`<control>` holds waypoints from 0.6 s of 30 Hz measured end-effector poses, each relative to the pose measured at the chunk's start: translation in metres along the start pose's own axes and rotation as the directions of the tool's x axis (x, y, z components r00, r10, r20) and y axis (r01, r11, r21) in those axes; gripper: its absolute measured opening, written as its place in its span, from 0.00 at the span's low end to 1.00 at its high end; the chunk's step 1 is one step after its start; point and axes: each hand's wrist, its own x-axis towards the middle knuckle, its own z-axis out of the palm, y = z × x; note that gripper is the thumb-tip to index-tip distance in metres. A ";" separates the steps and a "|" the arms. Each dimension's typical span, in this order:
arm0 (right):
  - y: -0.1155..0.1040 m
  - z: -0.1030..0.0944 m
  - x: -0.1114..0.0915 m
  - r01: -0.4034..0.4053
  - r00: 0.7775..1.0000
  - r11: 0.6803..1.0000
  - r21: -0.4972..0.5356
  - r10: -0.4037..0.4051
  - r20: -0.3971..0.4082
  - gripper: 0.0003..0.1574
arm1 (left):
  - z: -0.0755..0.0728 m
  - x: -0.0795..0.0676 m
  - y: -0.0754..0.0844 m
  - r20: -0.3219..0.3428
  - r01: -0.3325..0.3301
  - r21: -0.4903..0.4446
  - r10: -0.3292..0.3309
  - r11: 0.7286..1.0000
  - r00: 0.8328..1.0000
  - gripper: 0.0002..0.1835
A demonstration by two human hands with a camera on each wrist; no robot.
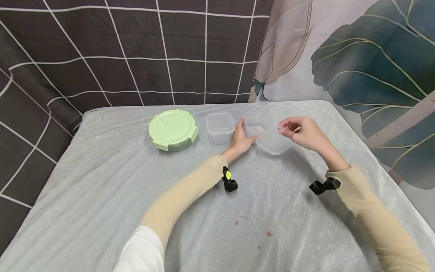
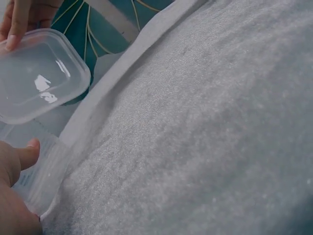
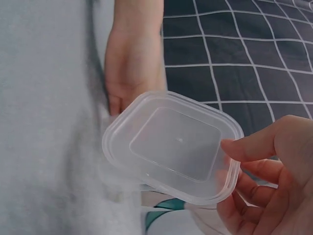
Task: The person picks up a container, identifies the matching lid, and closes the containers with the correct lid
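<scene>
My right hand [image 1: 306, 133] pinches a clear, round-cornered plastic lid [image 1: 274, 144] by its edge, thumb on one face and fingers behind. In the right wrist view the lid [image 3: 176, 142] is tilted and overlaps the left wrist and fingers. An uncovered clear plastic container [image 1: 252, 130] stands beside it, partly hidden behind the lid. My left hand [image 1: 240, 142] grips this container's near left side, thumb and fingers spread around it; the left wrist view shows the thumb against its wall [image 2: 49, 169]. A similar lidded container [image 1: 220, 126] stands just left of that hand.
A round food container [image 1: 173, 130] with a light green clip-on lid sits at the back left. Grey cloth [image 1: 210, 219] covers the table, with small reddish spots near the front. A dark grid curtain [image 1: 136, 49] and a leaf-print curtain [image 1: 367, 68] hang behind.
</scene>
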 end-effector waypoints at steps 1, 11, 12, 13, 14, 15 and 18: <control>-0.002 -0.001 0.000 0.001 1.000 1.000 -0.002 -0.001 -0.015 0.05 | 0.000 0.000 0.000 -0.002 0.000 -0.002 0.000 1.000 1.000 0.45; -0.014 -0.014 0.007 0.085 0.970 0.996 -0.037 -0.091 -0.227 0.07 | 0.000 -0.002 0.002 -0.011 0.035 -0.032 -0.036 0.999 0.999 0.50; -0.014 -0.013 0.008 0.094 0.962 0.994 -0.052 -0.104 -0.251 0.07 | 0.000 -0.002 0.002 -0.010 0.036 -0.032 -0.037 0.999 0.999 0.50; -0.014 -0.011 0.009 0.107 0.954 0.992 -0.067 -0.122 -0.275 0.07 | 0.000 -0.002 0.002 -0.008 0.037 -0.032 -0.037 0.999 0.999 0.50; -0.014 -0.010 0.011 0.118 0.945 0.989 -0.084 -0.138 -0.297 0.07 | 0.000 -0.002 0.001 -0.006 0.038 -0.032 -0.038 0.999 0.999 0.50; -0.014 -0.008 0.012 0.130 0.936 0.986 -0.102 -0.156 -0.317 0.07 | 0.000 -0.002 0.001 -0.003 0.038 -0.032 -0.038 0.999 0.999 0.50; -0.013 0.000 0.016 0.186 0.900 0.970 -0.155 -0.232 -0.369 0.06 | 0.000 -0.002 0.000 0.004 0.034 -0.024 -0.034 0.999 0.999 0.49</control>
